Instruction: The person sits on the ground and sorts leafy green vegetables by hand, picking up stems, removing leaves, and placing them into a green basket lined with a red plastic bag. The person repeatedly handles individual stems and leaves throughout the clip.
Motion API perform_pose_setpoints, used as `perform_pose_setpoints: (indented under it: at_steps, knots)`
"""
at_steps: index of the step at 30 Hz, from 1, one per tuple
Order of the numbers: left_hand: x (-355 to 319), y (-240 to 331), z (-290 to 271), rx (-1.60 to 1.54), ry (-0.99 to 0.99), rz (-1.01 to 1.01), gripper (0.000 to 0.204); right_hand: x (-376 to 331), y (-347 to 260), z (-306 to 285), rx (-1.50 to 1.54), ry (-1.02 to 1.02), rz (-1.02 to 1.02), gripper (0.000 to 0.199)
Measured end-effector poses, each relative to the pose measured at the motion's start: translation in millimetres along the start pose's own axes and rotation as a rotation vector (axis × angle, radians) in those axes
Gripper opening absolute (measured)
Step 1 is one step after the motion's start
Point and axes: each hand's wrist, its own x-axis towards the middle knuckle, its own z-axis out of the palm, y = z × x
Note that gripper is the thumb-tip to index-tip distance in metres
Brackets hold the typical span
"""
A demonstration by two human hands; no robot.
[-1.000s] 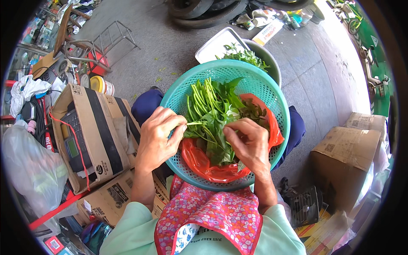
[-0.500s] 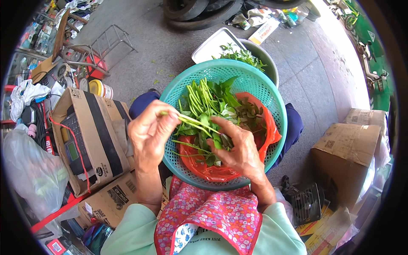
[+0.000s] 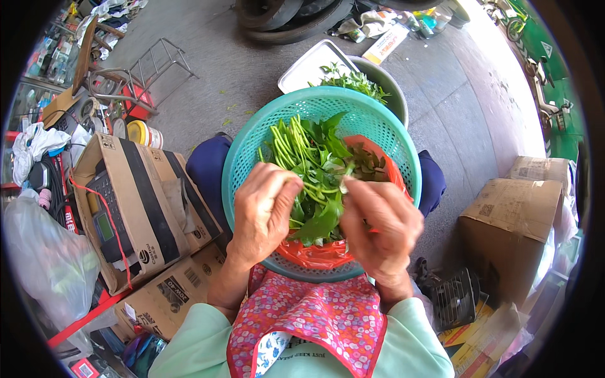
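A teal basket [image 3: 252, 157] rests on the person's lap, with a red plastic bag [image 3: 315, 255] in it and a pile of leafy green stems [image 3: 309, 157] on the bag. Over the basket, the left hand [image 3: 265, 211] pinches a green stem with thumb and fingertips, and the right hand [image 3: 381, 223] pinches a leaf between its bunched fingers

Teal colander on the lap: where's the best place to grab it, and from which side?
Probably by the rim of the teal colander, at its left and right sides. The bowl is round and wide, full of leafy green stalks over a red plastic bag, so the inside offers no hold. The left hand and right hand sit over the near part, leaving the side rims bare.
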Motion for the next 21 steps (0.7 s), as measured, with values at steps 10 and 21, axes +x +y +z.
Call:
perform_pose_setpoints:
  at_steps: [10,21]
  knots:
    - [-9.0,8.1,12.4,0.034,-0.105,0.12,0.011,-9.1,1.9,17.5,-0.058,-0.314,0.059,0.01]
    - [-11.8,3.0,7.5,-0.371,-0.228,-0.402,0.022,-12.3,4.1,31.9,0.015,-0.23,0.113,0.012]
